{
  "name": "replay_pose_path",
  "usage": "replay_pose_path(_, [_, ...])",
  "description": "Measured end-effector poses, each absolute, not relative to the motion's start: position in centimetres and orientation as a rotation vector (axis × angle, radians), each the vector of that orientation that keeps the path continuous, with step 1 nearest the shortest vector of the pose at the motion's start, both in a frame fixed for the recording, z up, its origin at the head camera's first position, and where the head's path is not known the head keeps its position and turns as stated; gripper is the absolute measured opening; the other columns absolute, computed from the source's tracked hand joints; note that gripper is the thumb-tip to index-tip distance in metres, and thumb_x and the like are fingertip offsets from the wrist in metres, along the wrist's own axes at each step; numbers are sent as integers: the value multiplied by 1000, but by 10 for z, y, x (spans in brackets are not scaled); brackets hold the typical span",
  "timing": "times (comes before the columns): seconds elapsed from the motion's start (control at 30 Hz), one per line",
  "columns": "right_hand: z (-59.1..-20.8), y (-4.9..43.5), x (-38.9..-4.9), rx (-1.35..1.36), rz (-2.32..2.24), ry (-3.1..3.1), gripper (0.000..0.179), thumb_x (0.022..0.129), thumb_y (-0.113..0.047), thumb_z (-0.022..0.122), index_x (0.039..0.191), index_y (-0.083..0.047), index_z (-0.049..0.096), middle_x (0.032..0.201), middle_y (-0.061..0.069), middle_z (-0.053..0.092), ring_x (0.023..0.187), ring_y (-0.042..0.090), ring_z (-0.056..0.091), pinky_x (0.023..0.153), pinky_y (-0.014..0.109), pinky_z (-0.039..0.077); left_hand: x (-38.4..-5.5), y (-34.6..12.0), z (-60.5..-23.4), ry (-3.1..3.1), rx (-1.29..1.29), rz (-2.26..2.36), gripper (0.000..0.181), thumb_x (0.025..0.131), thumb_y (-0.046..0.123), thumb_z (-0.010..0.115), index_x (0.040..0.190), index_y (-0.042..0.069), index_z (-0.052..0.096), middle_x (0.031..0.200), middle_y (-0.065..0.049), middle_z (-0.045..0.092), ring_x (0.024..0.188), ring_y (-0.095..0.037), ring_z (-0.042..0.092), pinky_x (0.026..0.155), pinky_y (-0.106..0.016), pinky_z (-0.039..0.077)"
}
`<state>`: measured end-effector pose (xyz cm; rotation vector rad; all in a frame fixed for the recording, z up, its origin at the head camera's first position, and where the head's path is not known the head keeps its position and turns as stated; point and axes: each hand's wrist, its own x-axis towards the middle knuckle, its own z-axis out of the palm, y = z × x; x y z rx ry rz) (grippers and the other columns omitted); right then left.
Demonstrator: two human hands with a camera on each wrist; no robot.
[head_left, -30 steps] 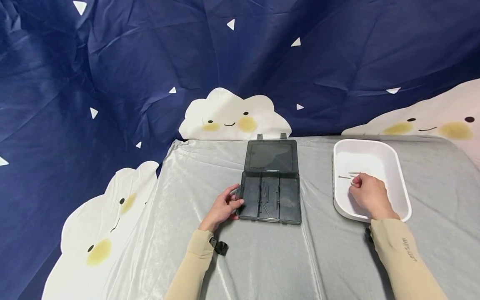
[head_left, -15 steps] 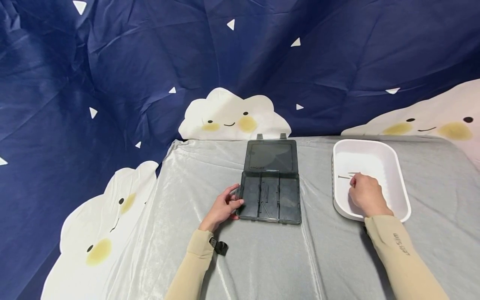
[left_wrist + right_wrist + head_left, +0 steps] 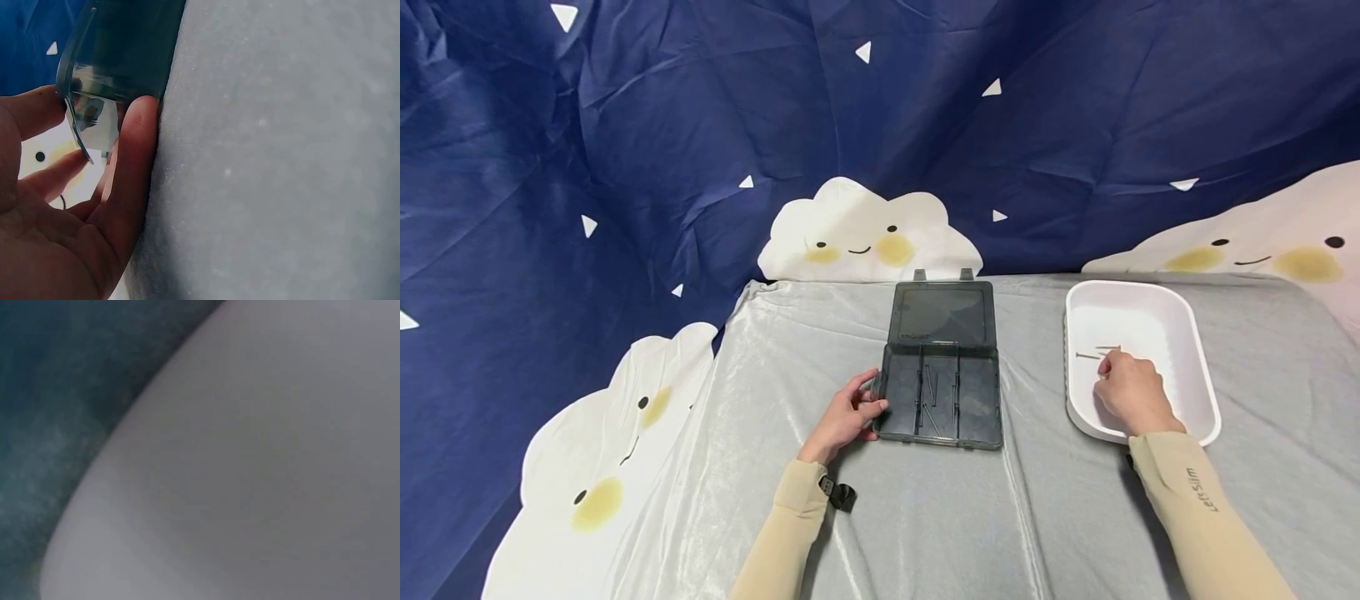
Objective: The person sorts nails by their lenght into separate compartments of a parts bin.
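In the head view a dark see-through compartment box [image 3: 977, 400] lies with its lid [image 3: 943, 312] laid back. My left hand [image 3: 844, 419] grips its left side near the front corner; the left wrist view has the thumb [image 3: 139, 134] along the front wall and fingers at the rim. Several thin nail-like metal pieces [image 3: 931, 419] lie in the box, mostly in the middle compartment. My right hand [image 3: 1131, 390] reaches down into a white tray [image 3: 1202, 392], curled fingers beside thin nails [image 3: 1087, 357]. Its fingertips are hidden, so I cannot tell what they hold.
Grey velvety cloth [image 3: 1037, 500] covers the table under both containers. Behind it hangs a dark blue curtain [image 3: 700, 125] with white clouds and triangles. The right wrist view is filled by the blurred white tray wall [image 3: 250, 456].
My right hand has shifted slightly left inside the tray, and its fingertips have gone out of sight behind the knuckles. The left hand and box have stayed put.
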<state>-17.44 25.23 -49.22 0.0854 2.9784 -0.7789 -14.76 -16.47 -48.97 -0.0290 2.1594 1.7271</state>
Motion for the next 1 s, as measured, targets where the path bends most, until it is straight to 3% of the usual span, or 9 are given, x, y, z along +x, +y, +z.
replay_pose_path(0.43, [-493, 251, -175, 129, -817, 2991, 21, 75, -15, 62, 88, 1, 58, 88, 26, 61, 80, 46, 56, 59, 45, 44, -149, -165, -492, 2159, -28, 1725, 65, 91, 7, 64, 149, 9, 35, 99, -6, 50, 77, -18, 57, 61, -44, 64])
replay_pose_path(0.7, [-492, 250, -177, 78, -905, 2981, 18, 78, -15, 64, 85, 1, 60, 75, 14, 60, 75, 34, 55, 60, 32, 40, -149, -165, -492, 2175, -21, 1716, 65, 91, 6, 64, 149, 10, 36, 100, -7, 51, 74, -18, 54, 61, -47, 63])
replay_pose_path(1.0, [-488, 250, -175, 82, -949, 2951, 20, 79, -17, 65, 89, -1, 58, 77, 10, 59, 76, 29, 53, 61, 27, 37, -149, -165, -492, 2167, -24, 1724, 65, 91, 6, 65, 149, 9, 36, 101, -7, 51, 74, -17, 54, 60, -46, 63])
